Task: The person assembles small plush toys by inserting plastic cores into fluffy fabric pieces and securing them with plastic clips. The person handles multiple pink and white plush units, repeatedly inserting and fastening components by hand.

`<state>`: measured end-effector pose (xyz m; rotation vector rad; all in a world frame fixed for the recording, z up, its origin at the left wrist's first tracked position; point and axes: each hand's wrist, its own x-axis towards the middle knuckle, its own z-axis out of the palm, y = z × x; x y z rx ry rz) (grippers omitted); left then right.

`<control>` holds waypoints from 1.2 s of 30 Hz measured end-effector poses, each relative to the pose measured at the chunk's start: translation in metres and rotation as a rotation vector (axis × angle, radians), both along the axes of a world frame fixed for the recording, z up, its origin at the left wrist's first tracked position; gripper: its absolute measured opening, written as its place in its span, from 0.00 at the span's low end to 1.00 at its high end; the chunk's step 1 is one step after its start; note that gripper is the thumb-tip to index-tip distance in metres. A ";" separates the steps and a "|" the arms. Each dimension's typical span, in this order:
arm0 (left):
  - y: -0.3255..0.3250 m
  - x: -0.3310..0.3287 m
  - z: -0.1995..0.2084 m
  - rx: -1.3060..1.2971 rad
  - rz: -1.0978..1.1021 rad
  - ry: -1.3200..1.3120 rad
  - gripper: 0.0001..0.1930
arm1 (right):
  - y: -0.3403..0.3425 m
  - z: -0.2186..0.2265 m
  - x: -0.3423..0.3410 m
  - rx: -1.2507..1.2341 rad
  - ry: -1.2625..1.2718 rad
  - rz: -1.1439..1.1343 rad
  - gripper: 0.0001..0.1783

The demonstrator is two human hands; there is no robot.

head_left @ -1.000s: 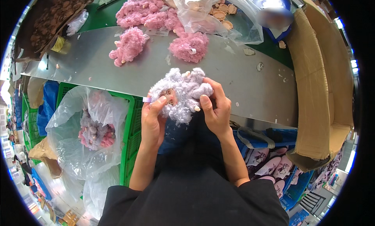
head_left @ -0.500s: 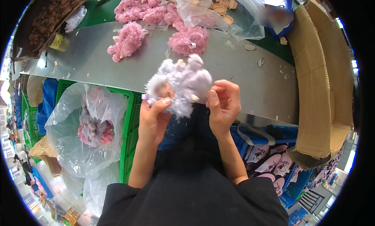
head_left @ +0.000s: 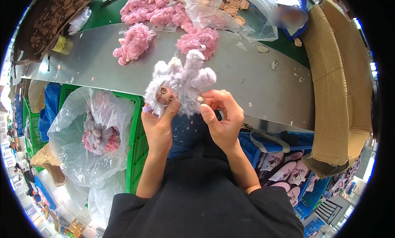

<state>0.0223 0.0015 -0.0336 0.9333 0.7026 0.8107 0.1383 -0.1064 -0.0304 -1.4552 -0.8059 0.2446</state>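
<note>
Since the earlier frame, the lilac plush doll (head_left: 181,82) has shifted left above the metal surface's (head_left: 259,82) near edge; any writing on its small tag (head_left: 147,109) is unreadable. The left hand (head_left: 158,129) pinches its head, thumb beside the face. The right hand (head_left: 224,119) half-curls at a pale limb tip (head_left: 200,98), whether pinching cannot be told.

Left hand (head_left: 158,125) clasped, right hand (head_left: 225,119) half curled

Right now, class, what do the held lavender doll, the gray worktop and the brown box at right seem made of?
Lavender doll: fluffy plush body, probably synthetic, fibres standing out. Gray worktop: likely metal, judging by its dull sheen. Brown box: matte cardboard, from its creased walls.
</note>
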 end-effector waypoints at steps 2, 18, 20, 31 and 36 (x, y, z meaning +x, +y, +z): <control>-0.003 0.002 0.005 0.030 0.017 0.006 0.17 | 0.002 0.002 -0.002 -0.036 -0.010 -0.037 0.11; -0.008 -0.006 0.000 0.265 0.075 0.135 0.22 | 0.001 0.004 -0.005 -0.096 0.526 0.210 0.19; -0.008 -0.001 0.011 0.266 0.071 0.065 0.28 | 0.001 0.008 -0.005 -0.082 0.519 0.202 0.16; -0.001 -0.006 0.010 0.238 0.088 0.052 0.20 | -0.002 -0.010 0.003 -0.015 -0.259 -0.134 0.07; 0.011 -0.012 0.017 0.277 0.088 0.103 0.21 | -0.008 -0.002 0.013 0.034 -0.132 -0.105 0.14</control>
